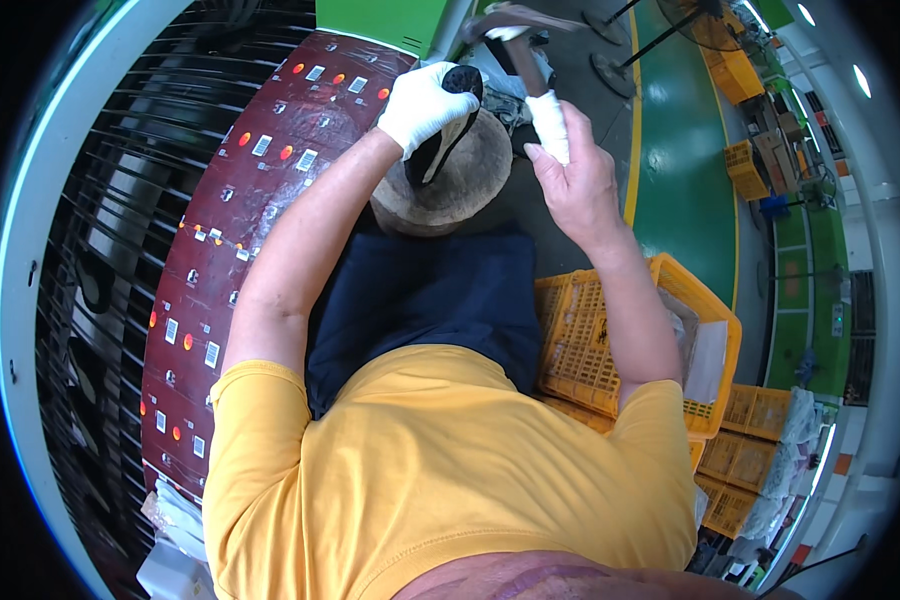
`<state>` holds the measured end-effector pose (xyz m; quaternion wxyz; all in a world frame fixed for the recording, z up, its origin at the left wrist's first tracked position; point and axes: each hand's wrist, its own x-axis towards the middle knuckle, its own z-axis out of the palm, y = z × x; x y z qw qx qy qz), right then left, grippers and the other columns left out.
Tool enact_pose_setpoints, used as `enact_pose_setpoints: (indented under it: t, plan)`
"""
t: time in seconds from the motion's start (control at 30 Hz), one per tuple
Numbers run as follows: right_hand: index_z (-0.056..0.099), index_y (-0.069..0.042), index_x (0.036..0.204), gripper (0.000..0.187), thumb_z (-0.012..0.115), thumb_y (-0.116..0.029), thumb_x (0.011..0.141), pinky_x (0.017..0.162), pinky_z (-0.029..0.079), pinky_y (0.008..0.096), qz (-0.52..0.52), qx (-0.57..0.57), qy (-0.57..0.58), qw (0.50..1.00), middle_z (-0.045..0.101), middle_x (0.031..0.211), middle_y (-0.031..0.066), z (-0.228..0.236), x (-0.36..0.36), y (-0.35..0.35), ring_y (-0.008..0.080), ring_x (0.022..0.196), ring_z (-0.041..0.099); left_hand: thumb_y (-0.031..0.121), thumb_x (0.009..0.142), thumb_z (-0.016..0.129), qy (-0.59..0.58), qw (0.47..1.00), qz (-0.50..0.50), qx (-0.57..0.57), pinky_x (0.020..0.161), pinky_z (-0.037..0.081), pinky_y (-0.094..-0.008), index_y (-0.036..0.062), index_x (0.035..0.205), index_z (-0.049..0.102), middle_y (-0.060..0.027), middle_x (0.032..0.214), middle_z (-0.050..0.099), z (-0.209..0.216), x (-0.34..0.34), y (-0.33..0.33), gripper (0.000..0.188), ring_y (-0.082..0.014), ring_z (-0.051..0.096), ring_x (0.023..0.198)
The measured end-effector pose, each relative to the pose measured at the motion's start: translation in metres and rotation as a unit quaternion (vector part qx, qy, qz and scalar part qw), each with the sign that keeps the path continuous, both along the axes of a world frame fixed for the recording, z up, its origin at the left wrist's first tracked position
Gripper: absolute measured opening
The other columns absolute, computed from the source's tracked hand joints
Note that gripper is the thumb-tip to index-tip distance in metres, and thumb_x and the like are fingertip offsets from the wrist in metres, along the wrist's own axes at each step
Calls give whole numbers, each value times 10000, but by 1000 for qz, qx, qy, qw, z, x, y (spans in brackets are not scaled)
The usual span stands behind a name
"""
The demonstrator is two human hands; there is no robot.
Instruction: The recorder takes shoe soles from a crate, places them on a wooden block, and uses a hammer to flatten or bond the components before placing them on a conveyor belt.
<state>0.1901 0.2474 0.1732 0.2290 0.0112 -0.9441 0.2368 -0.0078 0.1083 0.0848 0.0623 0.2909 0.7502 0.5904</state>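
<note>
My left hand (422, 108), in a white glove, grips what looks like a black shoe (428, 158) with a pale strip along it. The shoe stands tilted on the flat top of a round wooden block (477, 183), in front of my knees. My bare right hand (578, 185) is closed around the white-wrapped handle of a hammer (548, 122). The hammer's head is raised beyond and to the right of the block, apart from the shoe, and slightly blurred. Part of the shoe is hidden behind the gloved fingers.
A table under a dark red printed cover (240, 200) runs along my left, beside a black metal rack (100, 270). Yellow plastic crates (580, 335) stand close by my right elbow, with more stacked behind. Fan stands (610, 75) are on the floor ahead.
</note>
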Motion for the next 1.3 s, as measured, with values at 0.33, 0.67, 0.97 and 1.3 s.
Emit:
enact_pose_setpoints:
  t: [0.33, 0.67, 0.97, 1.3]
  plan:
    - [450, -36, 1420, 551, 705, -154, 946, 770, 553, 536, -27, -7, 25, 999, 707, 933, 286, -2, -5, 11, 495, 895, 708, 327, 796, 795, 28, 1000, -2, -9, 924, 561, -350, 75, 1126, 764, -137, 1046, 783, -4, -8, 11, 417, -227, 746, 976]
    - [463, -67, 1450, 580, 711, -147, 932, 768, 554, 543, 3, 102, -69, 992, 711, 959, 276, 2, -6, 19, 494, 896, 703, 325, 811, 803, 8, 1000, -17, -11, 934, 558, -348, 70, 1145, 760, -121, 1048, 785, -4, -12, 13, 423, -228, 744, 983]
    - [493, -54, 1429, 554, 720, -138, 930, 786, 559, 526, 17, 54, -52, 997, 716, 989, 274, 3, -8, 20, 478, 914, 710, 339, 800, 826, -5, 999, -37, -38, 963, 545, -346, 53, 1212, 740, -130, 1093, 781, -4, -18, 11, 509, -242, 737, 1008]
    - [493, -36, 1410, 550, 728, -116, 919, 763, 569, 505, 22, -10, -4, 1000, 714, 956, 277, 0, -12, 22, 476, 915, 716, 371, 756, 872, 19, 995, -45, -85, 993, 528, -384, 47, 1297, 695, -166, 1174, 751, -12, -29, 4, 655, -290, 708, 1112]
